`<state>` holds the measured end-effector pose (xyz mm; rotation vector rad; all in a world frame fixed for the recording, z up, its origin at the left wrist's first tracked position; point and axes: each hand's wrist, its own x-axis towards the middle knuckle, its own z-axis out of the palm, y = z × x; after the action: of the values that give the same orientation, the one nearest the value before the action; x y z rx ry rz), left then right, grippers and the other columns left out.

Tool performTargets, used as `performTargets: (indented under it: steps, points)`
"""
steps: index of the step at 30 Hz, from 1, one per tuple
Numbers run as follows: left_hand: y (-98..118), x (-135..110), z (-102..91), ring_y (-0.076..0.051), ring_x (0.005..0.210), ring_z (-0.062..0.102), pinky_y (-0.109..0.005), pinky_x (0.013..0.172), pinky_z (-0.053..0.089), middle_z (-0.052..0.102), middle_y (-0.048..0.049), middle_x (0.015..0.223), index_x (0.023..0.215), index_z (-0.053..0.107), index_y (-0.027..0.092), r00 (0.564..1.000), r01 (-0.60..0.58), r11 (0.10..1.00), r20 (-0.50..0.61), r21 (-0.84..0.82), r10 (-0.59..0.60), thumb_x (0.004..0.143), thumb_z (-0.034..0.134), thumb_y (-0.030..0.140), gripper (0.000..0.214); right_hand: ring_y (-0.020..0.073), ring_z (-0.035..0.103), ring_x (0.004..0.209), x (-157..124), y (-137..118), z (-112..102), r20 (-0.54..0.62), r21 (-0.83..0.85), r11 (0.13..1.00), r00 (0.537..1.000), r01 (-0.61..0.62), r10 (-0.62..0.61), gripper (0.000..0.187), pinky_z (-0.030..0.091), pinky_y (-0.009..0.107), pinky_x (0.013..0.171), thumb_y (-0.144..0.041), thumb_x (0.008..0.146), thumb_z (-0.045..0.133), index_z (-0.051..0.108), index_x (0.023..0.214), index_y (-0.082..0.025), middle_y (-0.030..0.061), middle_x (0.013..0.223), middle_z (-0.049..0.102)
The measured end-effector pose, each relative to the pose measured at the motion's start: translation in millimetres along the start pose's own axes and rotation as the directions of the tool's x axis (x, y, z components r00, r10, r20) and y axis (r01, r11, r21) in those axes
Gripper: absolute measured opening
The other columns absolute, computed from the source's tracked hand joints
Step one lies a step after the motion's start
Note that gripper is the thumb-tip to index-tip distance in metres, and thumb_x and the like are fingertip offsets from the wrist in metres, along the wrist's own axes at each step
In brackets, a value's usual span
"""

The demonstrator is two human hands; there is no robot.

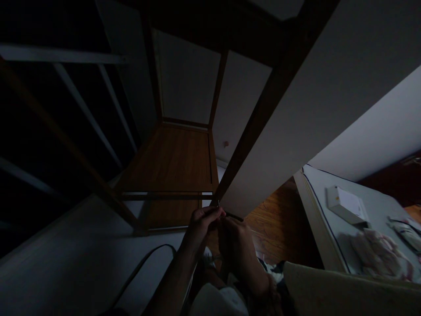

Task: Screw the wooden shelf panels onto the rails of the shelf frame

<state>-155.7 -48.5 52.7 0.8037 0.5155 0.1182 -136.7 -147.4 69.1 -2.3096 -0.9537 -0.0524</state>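
Note:
In the dim head view my left hand (201, 220) and my right hand (236, 235) meet in front of me, fingertips touching. The left thumb and forefinger are pinched together. My right hand is curled closed right beside them. Just above the fingertips a thin, shiny metal piece (219, 203) shows against the lower part of a dark wooden post (245, 140); its kind is too small to tell. Whatever the fingers hold is hidden between them. Left of the hands stands a brown wooden panel (174, 156) set in a frame.
A wooden rail (75, 145) and pale metal bars (85, 107) slope on the left. To the right, a pale tabletop (315, 184) carries a white box (347, 205) and crumpled pinkish cloth (378, 254). Wooden floor (272, 219) lies between. A dark strap (144, 263) runs at lower left.

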Motion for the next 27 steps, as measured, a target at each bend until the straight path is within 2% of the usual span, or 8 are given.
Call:
performTargets:
  steps: [5, 7, 10, 12, 15, 18, 23, 27]
  points:
    - [3, 2, -12.0, -0.006, 0.043, 0.039, -0.018, 0.043, 0.029, 0.043, 0.0033, 0.046, 0.069, 0.063, 0.01, 0.986, 0.029, 1.0, 0.162, 0.011, -0.031, 0.06, 0.065, 0.033, 0.025, 0.0086, 0.05, 0.044, -1, -4, 2, 0.067, 0.263, 0.951, 0.986, -0.165, 0.152, 0.033, 0.031, 0.017, 0.044, -0.028, 0.086, 0.034, 0.052, 0.062, -0.014, 0.0025, 0.053, 0.056]
    - [3, 4, -18.5, -0.005, 0.041, 0.032, -0.018, 0.043, 0.027, 0.034, 0.0059, 0.042, 0.069, 0.062, 0.01, 0.995, -0.05, 0.996, 0.092, 0.077, 0.043, 0.063, 0.062, 0.034, 0.025, 0.0089, 0.052, 0.044, -3, -5, 6, 0.081, 0.266, 0.943, 0.98, -0.199, 0.184, 0.031, 0.031, 0.017, 0.043, -0.028, 0.086, 0.033, 0.051, 0.063, -0.015, 0.0021, 0.052, 0.056]
    - [2, 11, -28.6, -0.008, 0.055, 0.045, -0.02, 0.056, 0.036, 0.049, 0.0013, 0.056, 0.075, 0.062, 0.011, 0.948, -0.259, 0.901, -0.086, 0.348, 0.306, 0.065, 0.061, 0.034, 0.026, 0.0126, 0.056, 0.051, -2, -7, 10, 0.06, 0.045, 0.979, 0.979, -0.199, 0.196, 0.017, 0.032, 0.019, 0.046, -0.014, 0.081, 0.036, 0.052, 0.076, -0.014, 0.0046, 0.059, 0.06]
    - [1, 15, -33.4, -0.015, 0.076, 0.053, -0.024, 0.071, 0.039, 0.058, -0.0055, 0.079, 0.083, 0.06, 0.011, 0.89, -0.358, 0.768, -0.054, 0.531, 0.452, 0.066, 0.059, 0.036, 0.03, 0.0153, 0.058, 0.056, 1, -11, 9, 0.083, -0.142, 0.972, 0.977, -0.186, 0.199, 0.021, 0.031, 0.021, 0.046, -0.005, 0.075, 0.036, 0.052, 0.087, -0.012, 0.0067, 0.064, 0.063]
    - [-1, 19, -35.5, -0.018, 0.083, 0.052, -0.028, 0.079, 0.038, 0.058, -0.0068, 0.08, 0.079, 0.059, 0.012, 0.888, -0.419, 0.628, 0.152, 0.655, 0.434, 0.073, 0.052, 0.038, 0.028, 0.016, 0.058, 0.053, 5, -18, 4, 0.159, -0.298, 0.945, 0.97, -0.131, 0.185, 0.024, 0.026, 0.023, 0.044, -0.002, 0.075, 0.034, 0.051, 0.089, -0.011, 0.0082, 0.065, 0.063]
    - [-5, 22, -35.5, -0.016, 0.078, 0.054, -0.026, 0.077, 0.039, 0.059, -0.0057, 0.078, 0.078, 0.059, 0.014, 0.893, -0.446, 0.63, 0.267, 0.636, 0.362, 0.079, 0.042, 0.035, 0.026, 0.0148, 0.057, 0.052, 9, -22, 0, 0.194, -0.323, 0.94, 0.964, -0.113, 0.182, 0.025, 0.025, 0.022, 0.043, 0.0, 0.074, 0.033, 0.051, 0.09, -0.009, 0.0098, 0.067, 0.064]
    - [-10, 25, -41.3, -0.013, 0.065, 0.053, -0.024, 0.064, 0.036, 0.056, -0.0027, 0.066, 0.07, 0.055, 0.017, 0.849, -0.518, 0.559, 0.31, 0.648, 0.427, 0.081, 0.038, 0.028, 0.023, 0.0103, 0.054, 0.045, 7, -17, 7, 0.164, 0.014, 0.981, 0.968, -0.194, 0.189, 0.019, 0.033, 0.017, 0.042, -0.006, 0.078, 0.031, 0.049, 0.079, -0.012, 0.0063, 0.059, 0.063]
    - [-12, 27, -46.2, -0.013, 0.067, 0.055, -0.023, 0.065, 0.036, 0.058, -0.003, 0.068, 0.071, 0.055, 0.017, 0.845, -0.52, 0.532, 0.311, 0.668, 0.436, 0.081, 0.038, 0.028, 0.022, 0.0097, 0.054, 0.042, 2, -10, 18, 0.059, 0.277, 0.936, 0.976, -0.216, 0.208, 0.018, 0.036, 0.017, 0.04, -0.018, 0.082, 0.031, 0.046, 0.073, -0.015, 0.0056, 0.06, 0.062]
